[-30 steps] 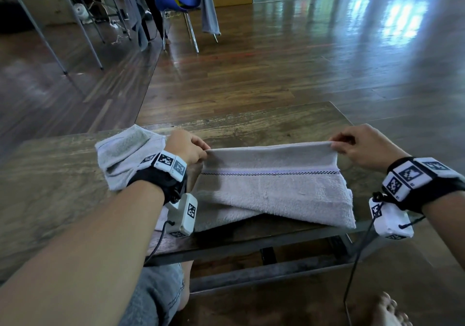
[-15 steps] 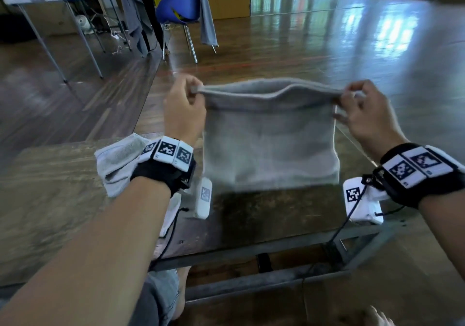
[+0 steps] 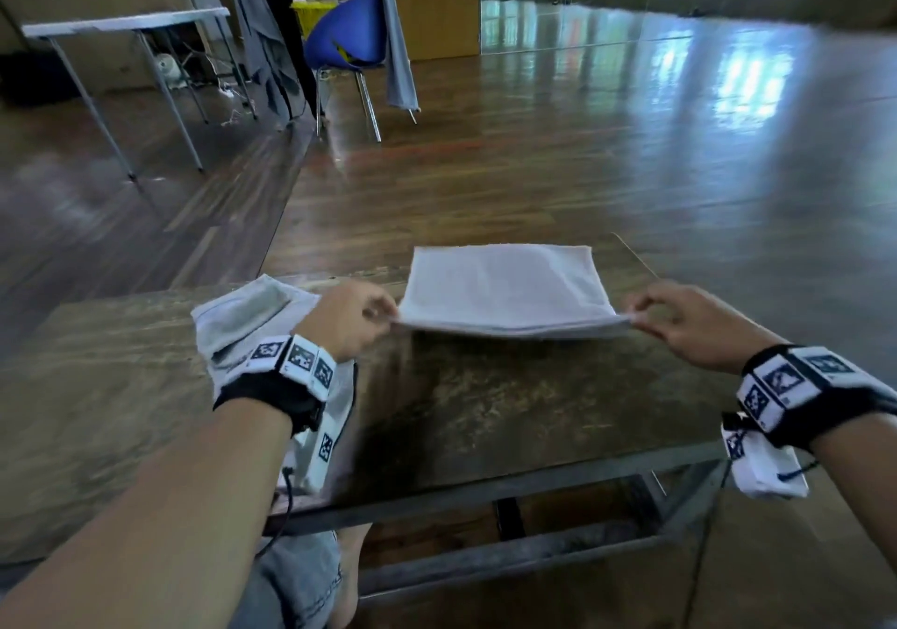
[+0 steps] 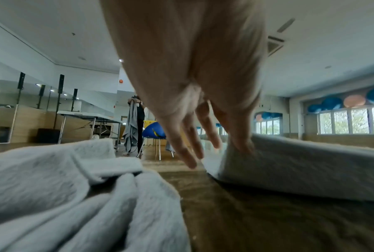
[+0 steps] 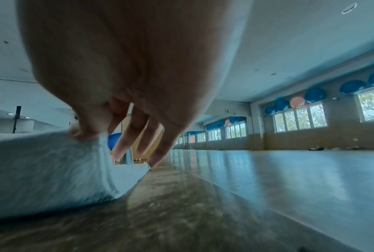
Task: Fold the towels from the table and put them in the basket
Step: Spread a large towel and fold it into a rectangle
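Note:
A folded pale grey towel (image 3: 505, 284) lies on the far right part of the wooden table (image 3: 509, 400), its near edge lifted a little off the wood. My left hand (image 3: 383, 315) pinches the towel's near left corner (image 4: 242, 150). My right hand (image 3: 636, 313) pinches the near right corner (image 5: 89, 136); its other fingers (image 5: 158, 153) stretch past the towel. A second, crumpled towel (image 3: 242, 313) lies under my left wrist, bunched in the left wrist view (image 4: 63, 187). No basket shows in any view.
The table's front edge (image 3: 485, 488) and metal frame run just before my knees. Beyond the table is open wooden floor (image 3: 582, 143). A blue chair (image 3: 349, 41) with a cloth over it and a folding table (image 3: 126, 26) stand far back left.
The towel was held up in the air by its top corners half a second ago. Both hands have now laid it down flat on the table, still pinching the near corners.

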A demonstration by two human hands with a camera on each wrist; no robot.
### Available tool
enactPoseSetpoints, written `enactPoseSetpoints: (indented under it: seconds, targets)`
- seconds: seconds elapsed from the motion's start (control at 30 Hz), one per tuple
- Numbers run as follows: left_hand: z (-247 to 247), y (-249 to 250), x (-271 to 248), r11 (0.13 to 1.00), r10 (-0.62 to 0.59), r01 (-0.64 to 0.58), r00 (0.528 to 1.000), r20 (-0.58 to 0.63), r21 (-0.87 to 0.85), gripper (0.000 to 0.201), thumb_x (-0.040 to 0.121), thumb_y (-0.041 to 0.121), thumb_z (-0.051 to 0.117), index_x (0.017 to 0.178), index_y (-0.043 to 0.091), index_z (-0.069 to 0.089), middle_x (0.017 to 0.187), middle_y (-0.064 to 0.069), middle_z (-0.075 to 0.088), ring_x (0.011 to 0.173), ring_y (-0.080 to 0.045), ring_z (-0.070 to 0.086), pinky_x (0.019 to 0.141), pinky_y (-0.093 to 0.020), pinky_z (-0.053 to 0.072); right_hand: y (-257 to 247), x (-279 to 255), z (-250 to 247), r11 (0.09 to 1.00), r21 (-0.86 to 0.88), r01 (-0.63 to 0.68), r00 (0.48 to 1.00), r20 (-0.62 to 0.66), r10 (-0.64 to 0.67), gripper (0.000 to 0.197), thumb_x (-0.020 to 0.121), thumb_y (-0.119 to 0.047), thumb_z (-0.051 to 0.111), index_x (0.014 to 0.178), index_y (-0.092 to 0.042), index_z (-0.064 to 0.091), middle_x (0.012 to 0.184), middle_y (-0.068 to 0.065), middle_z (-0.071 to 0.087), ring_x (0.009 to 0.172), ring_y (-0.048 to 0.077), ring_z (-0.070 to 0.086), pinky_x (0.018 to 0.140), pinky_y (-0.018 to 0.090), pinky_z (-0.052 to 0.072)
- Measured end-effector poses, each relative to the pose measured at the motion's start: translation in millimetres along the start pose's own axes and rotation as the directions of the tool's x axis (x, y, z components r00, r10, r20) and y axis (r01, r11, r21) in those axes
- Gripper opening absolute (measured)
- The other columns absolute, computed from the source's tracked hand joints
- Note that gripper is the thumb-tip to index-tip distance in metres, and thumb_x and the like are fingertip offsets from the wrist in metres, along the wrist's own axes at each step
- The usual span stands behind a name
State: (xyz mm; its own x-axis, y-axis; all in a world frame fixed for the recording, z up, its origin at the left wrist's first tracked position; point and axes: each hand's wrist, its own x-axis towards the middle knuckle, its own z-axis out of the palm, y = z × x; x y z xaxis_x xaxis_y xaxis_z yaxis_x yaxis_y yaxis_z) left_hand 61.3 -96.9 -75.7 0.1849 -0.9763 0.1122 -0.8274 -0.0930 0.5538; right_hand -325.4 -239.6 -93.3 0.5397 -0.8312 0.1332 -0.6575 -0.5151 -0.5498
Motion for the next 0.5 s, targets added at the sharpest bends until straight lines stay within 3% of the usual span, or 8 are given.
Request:
enactPoseSetpoints:
  seconds: [0.07, 0.17, 0.3, 0.33, 0.4, 0.47, 0.5]
  targets:
    - [1, -6, -4, 0.999, -0.034, 0.034, 0.981, 0.193, 0.002, 0.014, 0.081, 0.008, 0.076, 0.079, 0.019, 0.068, 0.107, -0.008, 0.071, 0.096, -0.024, 0.068, 0.082, -0.038, 0.056, 5, -6, 2, 0.997, 0.075, -0.025, 0.995, 0.102, 0.017, 0.006, 0.093, -0.012, 0.069, 0.088, -0.015, 0.071, 0.101, 0.008, 0.076, 0.101, 0.029, 0.07, 0.094, 0.043, 0.052]
    - [-5, -6, -2, 0.993, -0.06, 0.087, 0.953, 0.296, -0.077, 0.017, 0.079, 0.005, 0.076, 0.075, 0.019, 0.068, 0.111, 0.003, 0.071, 0.089, -0.014, 0.069, 0.066, -0.025, 0.054, 6, -10, 0, 0.983, 0.185, 0.02, 0.994, 0.104, -0.039, 0.006, 0.09, -0.013, 0.072, 0.086, -0.017, 0.074, 0.099, -0.002, 0.078, 0.099, 0.015, 0.072, 0.095, 0.033, 0.052]
    - [-2, 1, 2, 0.987, -0.127, 0.155, 0.919, 0.374, -0.046, 0.013, 0.08, 0.002, 0.07, 0.072, 0.013, 0.068, 0.074, 0.002, 0.074, 0.069, -0.019, 0.066, 0.069, -0.035, 0.055, 6, -8, -6, 0.971, 0.238, -0.02, 0.993, 0.118, -0.009, 0.007, 0.087, -0.018, 0.073, 0.08, -0.016, 0.073, 0.074, -0.006, 0.075, 0.072, 0.007, 0.066, 0.07, 0.01, 0.049]
    - [1, 1, 2, 0.982, -0.17, 0.189, 0.894, 0.414, -0.005, 0.014, 0.081, 0.002, 0.068, 0.071, 0.012, 0.067, 0.067, 0.0, 0.071, 0.067, -0.021, 0.067, 0.071, -0.034, 0.055, 5, -6, -7, 0.966, 0.252, -0.058, 0.985, 0.169, 0.015, 0.008, 0.088, -0.016, 0.073, 0.081, -0.013, 0.073, 0.072, -0.004, 0.074, 0.07, 0.008, 0.066, 0.066, 0.009, 0.049]
    - [4, -1, 1, 0.956, -0.272, 0.289, 0.796, 0.54, 0.055, 0.014, 0.083, -0.001, 0.064, 0.073, 0.008, 0.067, 0.064, -0.006, 0.069, 0.069, -0.029, 0.07, 0.077, -0.039, 0.057, 1, -3, -8, 0.925, 0.32, -0.207, 0.929, 0.362, 0.083, 0.011, 0.089, -0.013, 0.07, 0.086, -0.003, 0.074, 0.076, 0.005, 0.076, 0.07, 0.017, 0.071, 0.063, 0.017, 0.054]
    - [5, -4, 0, 0.92, -0.342, 0.382, 0.683, 0.645, 0.084, 0.014, 0.082, -0.004, 0.062, 0.073, 0.005, 0.068, 0.07, -0.015, 0.069, 0.076, -0.038, 0.069, 0.086, -0.049, 0.055, -3, -2, -7, 0.89, 0.311, -0.333, 0.835, 0.536, 0.126, 0.017, 0.09, -0.015, 0.069, 0.091, 0.001, 0.074, 0.086, 0.015, 0.076, 0.074, 0.026, 0.073, 0.069, 0.031, 0.06]
    - [5, -5, 0, 0.908, -0.357, 0.409, 0.652, 0.669, 0.086, 0.015, 0.082, -0.004, 0.061, 0.073, 0.005, 0.069, 0.071, -0.016, 0.069, 0.076, -0.038, 0.069, 0.085, -0.05, 0.056, -4, -1, -5, 0.899, 0.269, -0.346, 0.809, 0.571, 0.14, 0.018, 0.091, -0.017, 0.068, 0.093, 0.0, 0.074, 0.089, 0.017, 0.077, 0.076, 0.029, 0.073, 0.074, 0.036, 0.06]
